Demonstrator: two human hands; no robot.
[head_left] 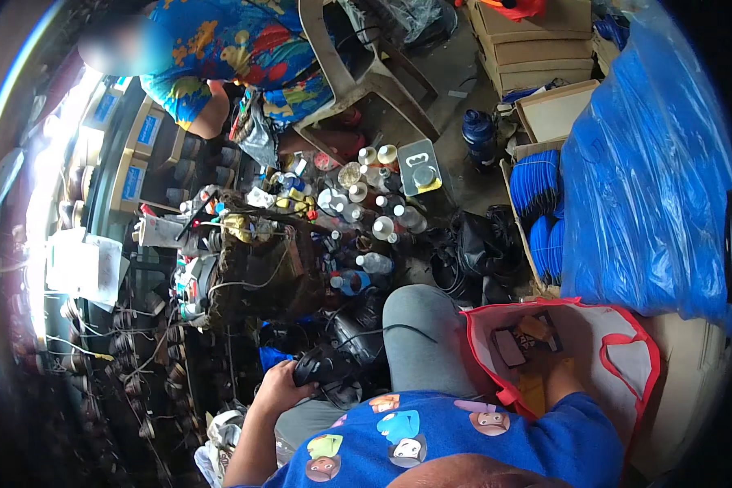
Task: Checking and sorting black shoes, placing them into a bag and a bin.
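My left hand [281,389] is closed on the edge of a soft-looking black item [327,366] beside my left knee. Its exact kind cannot be made out against the dark things around it. On my right, a white bag with red trim [626,321] lies open against my leg. My right hand [556,376] reaches down into it, with the fingers mostly hidden. Close to that hand inside the bag are a dark-framed flat piece [509,348], a small brown piece [535,328] and something yellow [532,394].
Several bottles [382,228] crowd the floor ahead, near a lidded clear container [420,167] and a dark blue flask [479,138]. Blue plastic sheeting [651,187] and a box of blue pieces [537,183] stand right. Another person [228,49] sits by a plastic chair [366,89]. Racks of spools [130,350] fill the left.
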